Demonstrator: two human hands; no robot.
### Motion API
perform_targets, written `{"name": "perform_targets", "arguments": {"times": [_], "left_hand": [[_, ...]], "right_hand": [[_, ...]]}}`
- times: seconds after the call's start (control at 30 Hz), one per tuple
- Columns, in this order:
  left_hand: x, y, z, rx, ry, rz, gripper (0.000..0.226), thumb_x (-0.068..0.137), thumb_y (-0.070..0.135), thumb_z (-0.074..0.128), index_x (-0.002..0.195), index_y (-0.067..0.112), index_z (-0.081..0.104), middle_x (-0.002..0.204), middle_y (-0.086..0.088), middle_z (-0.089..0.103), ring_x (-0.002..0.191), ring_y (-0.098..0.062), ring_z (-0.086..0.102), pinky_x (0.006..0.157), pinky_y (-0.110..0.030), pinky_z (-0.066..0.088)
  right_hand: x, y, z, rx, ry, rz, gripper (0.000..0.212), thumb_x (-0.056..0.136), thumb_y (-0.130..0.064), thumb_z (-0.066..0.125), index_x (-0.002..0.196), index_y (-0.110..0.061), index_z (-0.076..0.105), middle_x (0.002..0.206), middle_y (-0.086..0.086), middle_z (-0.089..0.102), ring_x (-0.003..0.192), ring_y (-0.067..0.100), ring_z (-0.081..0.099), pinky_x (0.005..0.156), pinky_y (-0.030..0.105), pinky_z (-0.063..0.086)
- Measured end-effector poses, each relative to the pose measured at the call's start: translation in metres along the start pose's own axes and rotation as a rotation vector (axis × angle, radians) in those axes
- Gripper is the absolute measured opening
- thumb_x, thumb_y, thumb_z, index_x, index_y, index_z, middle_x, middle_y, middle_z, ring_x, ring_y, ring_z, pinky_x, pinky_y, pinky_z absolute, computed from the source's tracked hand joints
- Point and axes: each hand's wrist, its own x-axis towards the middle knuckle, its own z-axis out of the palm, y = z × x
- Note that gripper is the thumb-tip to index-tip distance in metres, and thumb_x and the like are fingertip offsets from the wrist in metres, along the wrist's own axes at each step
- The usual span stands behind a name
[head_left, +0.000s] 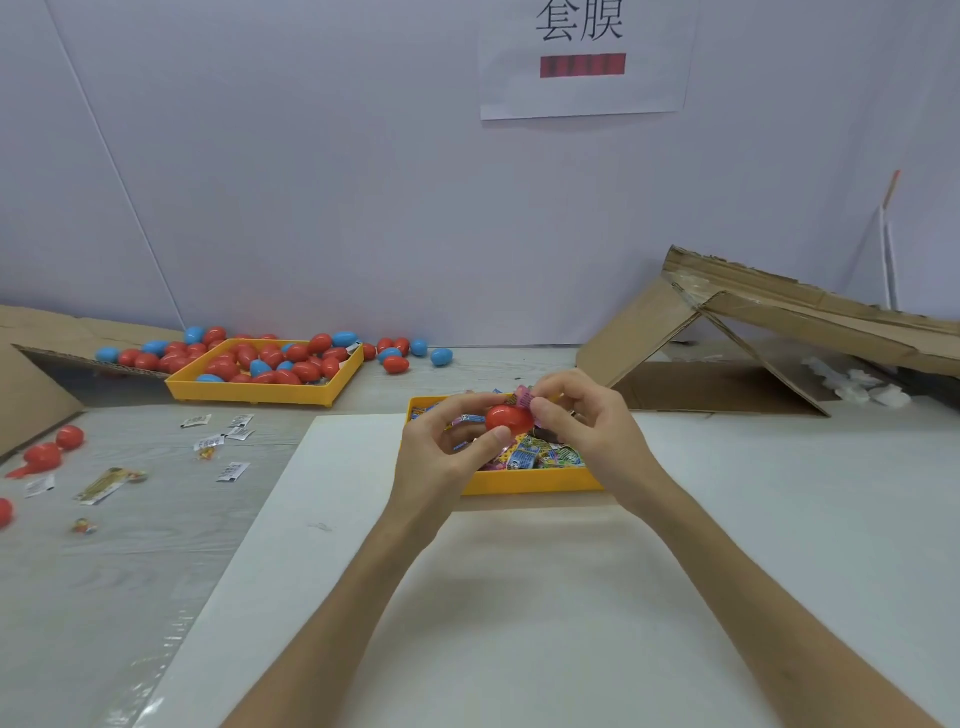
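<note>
My left hand (447, 447) grips a red plastic egg (508, 418) between thumb and fingers, held above a yellow tray (524, 483) filled with small colourful packets (540, 454). My right hand (587, 421) pinches a small pink-and-purple packet (523, 399) right at the egg's top edge. Both hands meet over the tray's middle. The tray's far side is partly hidden behind my hands.
A second yellow tray (260, 392) at the back left holds several red and blue eggs (270, 358), with more scattered around it. Loose packets (223, 441) and red eggs (52, 449) lie at the left. Torn cardboard (727, 332) stands at the right. A white sheet (467, 597) covers the near table.
</note>
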Motion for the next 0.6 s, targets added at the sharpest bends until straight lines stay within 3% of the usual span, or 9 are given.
{"name": "perform_targets", "arguments": {"times": [0.17,0.3,0.4,0.47,0.6], "left_hand": [[-0.0007,0.0011,0.0012,0.030,0.014,0.013,0.032,0.086,0.005,0.076,0.102,0.031,0.073,0.099,0.008,0.073,0.089,-0.011,0.073,0.067,-0.018,0.056],[-0.0022,0.0022,0.0025,0.028,-0.004,0.037,0.032,0.086,0.001,0.076,0.104,0.027,0.073,0.099,0.004,0.073,0.086,-0.009,0.072,0.066,-0.017,0.056],[-0.0025,0.0029,0.0025,0.040,-0.009,0.050,0.034,0.085,0.000,0.076,0.102,0.029,0.072,0.098,0.007,0.073,0.085,-0.006,0.072,0.066,-0.016,0.055],[-0.0031,0.0031,0.0027,0.050,-0.010,0.060,0.034,0.086,0.000,0.076,0.102,0.029,0.072,0.100,0.004,0.072,0.086,-0.005,0.072,0.067,-0.017,0.055],[-0.0035,0.0029,0.0028,0.064,-0.015,0.073,0.034,0.086,0.001,0.076,0.102,0.031,0.072,0.100,0.004,0.073,0.087,-0.007,0.072,0.070,-0.018,0.056]], "right_hand": [[0.0007,0.0012,-0.0026,0.037,0.002,-0.023,0.010,0.094,-0.018,0.064,0.090,-0.014,0.072,0.108,0.010,0.060,0.087,0.014,0.056,0.077,0.029,0.048],[0.0010,0.0018,-0.0005,-0.005,-0.004,-0.006,0.011,0.092,-0.020,0.069,0.096,-0.012,0.073,0.111,0.007,0.059,0.086,0.008,0.058,0.081,0.037,0.050],[0.0002,-0.0004,-0.0005,0.011,0.007,-0.025,0.002,0.090,-0.016,0.071,0.090,-0.015,0.073,0.110,0.009,0.060,0.086,0.011,0.058,0.078,0.043,0.052],[0.0000,-0.0010,-0.0011,0.033,0.008,-0.027,0.008,0.090,-0.012,0.071,0.085,-0.018,0.073,0.109,0.009,0.061,0.088,0.015,0.058,0.080,0.050,0.053],[0.0000,-0.0013,-0.0013,0.038,-0.026,-0.020,0.009,0.091,-0.015,0.071,0.083,-0.017,0.073,0.109,0.006,0.060,0.096,0.018,0.059,0.084,0.049,0.053]]}}
